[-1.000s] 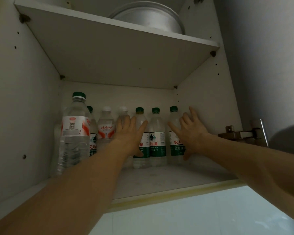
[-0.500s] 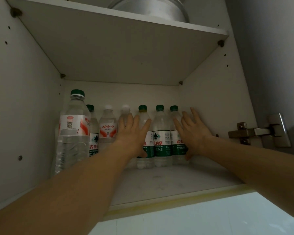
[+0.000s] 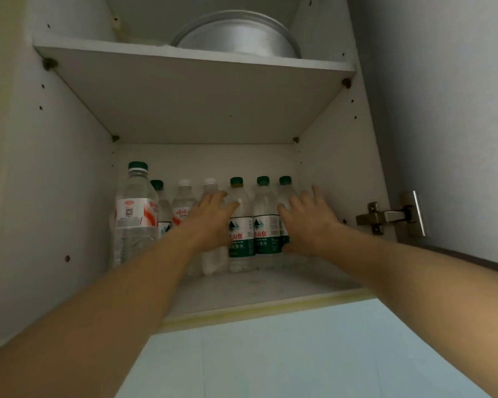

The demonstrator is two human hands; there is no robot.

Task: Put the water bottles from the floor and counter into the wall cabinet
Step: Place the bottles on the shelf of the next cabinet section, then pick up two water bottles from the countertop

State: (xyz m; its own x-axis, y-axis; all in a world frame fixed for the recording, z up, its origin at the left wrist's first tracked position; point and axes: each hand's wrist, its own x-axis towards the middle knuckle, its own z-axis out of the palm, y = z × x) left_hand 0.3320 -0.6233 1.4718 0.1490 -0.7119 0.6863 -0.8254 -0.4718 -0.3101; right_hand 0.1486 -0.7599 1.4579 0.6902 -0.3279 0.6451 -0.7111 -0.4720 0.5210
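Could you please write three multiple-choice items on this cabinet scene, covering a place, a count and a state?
1. Where does the round grey metal pan sit?
A. On the upper shelf
B. Beside the bottles
C. On the counter

2. How many white-capped clear plastic water bottles stand in the row?
A. None
B. Two
C. Five

3. How are the left hand and right hand placed?
A. Both closed into fists
B. Each lifting a bottle
C. Open, fingers straight against the green-labelled clear plastic bottles

Answers: 1 A, it rests above the white shelf board; 2 B, two white caps show among green ones; 3 C, fingers lie spread, curling round nothing.
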